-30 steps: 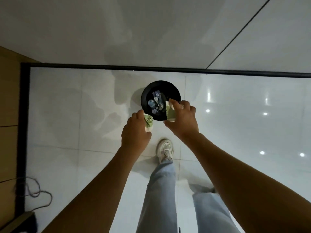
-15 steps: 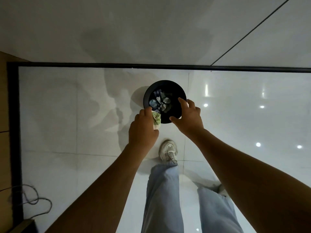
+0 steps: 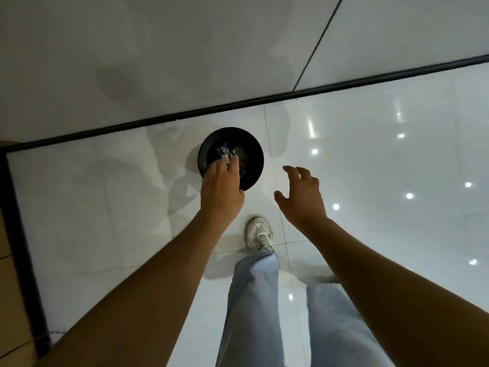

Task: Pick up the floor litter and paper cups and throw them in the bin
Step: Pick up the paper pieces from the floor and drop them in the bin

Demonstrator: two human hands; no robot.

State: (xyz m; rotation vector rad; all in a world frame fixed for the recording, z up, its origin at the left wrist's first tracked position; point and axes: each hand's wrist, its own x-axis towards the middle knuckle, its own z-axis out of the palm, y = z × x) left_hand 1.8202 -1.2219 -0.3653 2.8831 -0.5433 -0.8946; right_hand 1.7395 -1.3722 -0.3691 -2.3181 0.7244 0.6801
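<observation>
Risk here lies with the left hand (image 3: pixel 221 190), which hangs over the near-left rim of the bin (image 3: pixel 254 165) rather than over its middle. A pale scrap (image 3: pixel 225 157) shows at its fingertips, apparently pinched between the fingers, though it is too small to be sure it isn't already among the litter (image 3: pixel 223 149) lying in the bin. If it is let go from this spot, a light piece could drift, catch the rim and land on the floor (image 3: pixel 119 207). The hand could also knock the bin, which looks light enough to tip or slide on glossy tile.

The left arm is stretched forward and down, back of the hand up, fingers close together and pointing into the opening. The right hand (image 3: pixel 303 197) is off to the right of the bin, clear of it, fingers spread and loosely bent, holding nothing. A shoe (image 3: pixel 259 233) stands just short of the bin.
</observation>
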